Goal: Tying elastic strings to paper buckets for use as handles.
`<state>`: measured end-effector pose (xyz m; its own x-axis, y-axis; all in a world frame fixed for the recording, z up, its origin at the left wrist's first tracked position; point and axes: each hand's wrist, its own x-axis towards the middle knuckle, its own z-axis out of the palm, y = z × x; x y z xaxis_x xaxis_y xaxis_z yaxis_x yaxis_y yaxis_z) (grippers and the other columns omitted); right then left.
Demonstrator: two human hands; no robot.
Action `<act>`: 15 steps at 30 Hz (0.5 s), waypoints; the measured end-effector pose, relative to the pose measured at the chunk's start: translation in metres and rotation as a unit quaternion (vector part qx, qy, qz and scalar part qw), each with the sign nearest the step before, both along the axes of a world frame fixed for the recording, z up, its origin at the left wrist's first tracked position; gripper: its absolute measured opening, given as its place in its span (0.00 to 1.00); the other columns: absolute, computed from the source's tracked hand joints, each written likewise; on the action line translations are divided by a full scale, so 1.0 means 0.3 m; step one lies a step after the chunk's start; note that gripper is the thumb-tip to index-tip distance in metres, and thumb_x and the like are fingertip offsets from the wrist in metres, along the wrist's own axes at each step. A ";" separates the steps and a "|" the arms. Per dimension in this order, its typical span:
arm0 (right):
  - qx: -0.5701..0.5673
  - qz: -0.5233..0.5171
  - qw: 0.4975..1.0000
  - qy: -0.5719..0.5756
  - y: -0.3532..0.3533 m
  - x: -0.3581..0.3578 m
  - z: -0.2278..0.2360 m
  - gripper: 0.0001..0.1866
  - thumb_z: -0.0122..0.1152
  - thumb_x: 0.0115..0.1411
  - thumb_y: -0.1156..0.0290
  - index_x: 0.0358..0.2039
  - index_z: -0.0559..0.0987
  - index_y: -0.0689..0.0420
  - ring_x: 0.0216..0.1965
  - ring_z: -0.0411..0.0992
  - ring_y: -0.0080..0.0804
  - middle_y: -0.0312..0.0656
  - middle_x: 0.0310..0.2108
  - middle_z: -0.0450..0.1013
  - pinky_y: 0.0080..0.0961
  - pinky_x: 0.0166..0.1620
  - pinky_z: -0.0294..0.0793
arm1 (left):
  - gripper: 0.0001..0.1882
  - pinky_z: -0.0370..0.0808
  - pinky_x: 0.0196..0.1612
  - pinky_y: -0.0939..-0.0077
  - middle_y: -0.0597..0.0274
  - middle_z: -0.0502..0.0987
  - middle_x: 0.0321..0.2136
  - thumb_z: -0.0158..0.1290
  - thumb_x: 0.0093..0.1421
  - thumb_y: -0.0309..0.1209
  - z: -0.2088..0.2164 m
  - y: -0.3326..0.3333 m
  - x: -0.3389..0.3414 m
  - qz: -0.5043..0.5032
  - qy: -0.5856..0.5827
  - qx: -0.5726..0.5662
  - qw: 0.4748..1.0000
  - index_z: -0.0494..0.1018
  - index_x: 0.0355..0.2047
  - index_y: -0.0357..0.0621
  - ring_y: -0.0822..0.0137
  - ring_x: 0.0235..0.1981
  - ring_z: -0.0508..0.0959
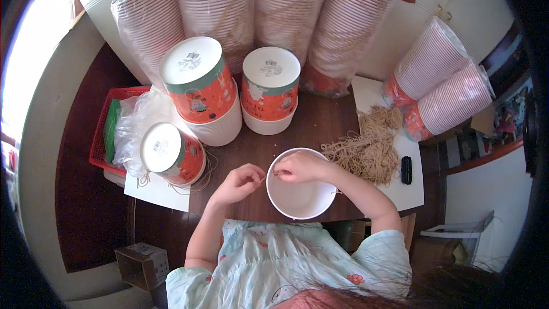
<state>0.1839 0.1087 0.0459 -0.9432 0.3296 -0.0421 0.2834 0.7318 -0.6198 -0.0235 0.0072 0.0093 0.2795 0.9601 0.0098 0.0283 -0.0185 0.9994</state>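
A white paper bucket stands mouth up at the table's front edge, before my body. My right hand reaches over its far rim, fingers pinched inside on what looks like a tan cord end. Just outside the left rim is my left hand, with thumb and fingers curled together; whatever they hold is too small to make out. A short bit of cord shows at the bucket's right rim. Right of the bucket lies a loose heap of tan cords.
Upside-down red-and-green printed buckets stand at left, far left and far middle. Tall bagged bucket stacks line the back; more bagged stacks stand right. A red basket holds plastic bags. A black object lies right.
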 end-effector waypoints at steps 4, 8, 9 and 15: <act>-0.009 -0.027 1.000 0.001 0.002 0.019 0.041 0.09 0.52 0.48 0.66 0.30 0.75 0.54 0.28 0.72 0.39 0.42 0.25 0.72 0.34 0.33 0.70 | 0.01 0.57 0.55 0.61 0.51 0.74 0.38 0.48 0.46 0.22 0.014 -0.002 -0.050 -0.056 -0.308 0.018 0.950 0.68 0.20 0.41 0.55 0.53 0.64; -0.047 -0.110 0.993 -0.003 -0.015 0.035 0.094 0.09 0.52 0.50 0.68 0.33 0.72 0.55 0.28 0.72 0.38 0.43 0.25 0.72 0.31 0.32 0.70 | 0.01 0.68 0.45 0.64 0.53 0.74 0.29 0.47 0.52 0.23 0.076 0.012 -0.041 -0.062 -0.443 -0.004 0.894 0.68 0.24 0.41 0.58 0.38 0.73; -0.047 -0.112 0.993 -0.003 -0.022 0.038 0.102 0.09 0.52 0.50 0.68 0.33 0.72 0.55 0.28 0.72 0.38 0.43 0.25 0.72 0.31 0.32 0.70 | 0.02 0.71 0.39 0.67 0.56 0.74 0.27 0.46 0.55 0.24 0.086 0.021 -0.038 -0.063 -0.455 -0.041 0.887 0.68 0.26 0.41 0.61 0.32 0.75; -0.140 -0.137 0.971 0.136 -0.030 0.037 0.138 0.07 0.51 0.48 0.80 0.30 0.71 0.59 0.28 0.69 0.31 0.40 0.28 0.68 0.25 0.30 0.69 | 0.10 0.68 0.32 0.87 0.70 0.72 0.30 0.50 0.56 0.24 0.106 0.087 0.078 -0.018 -0.098 -0.070 0.993 0.69 0.39 0.37 0.82 0.29 0.70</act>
<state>0.1951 0.0996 0.0872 -0.8100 0.5820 0.0717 0.2427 0.4440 -0.8625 -0.0002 0.0332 0.0412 0.3192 0.9454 -0.0655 -0.1645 0.1233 0.9786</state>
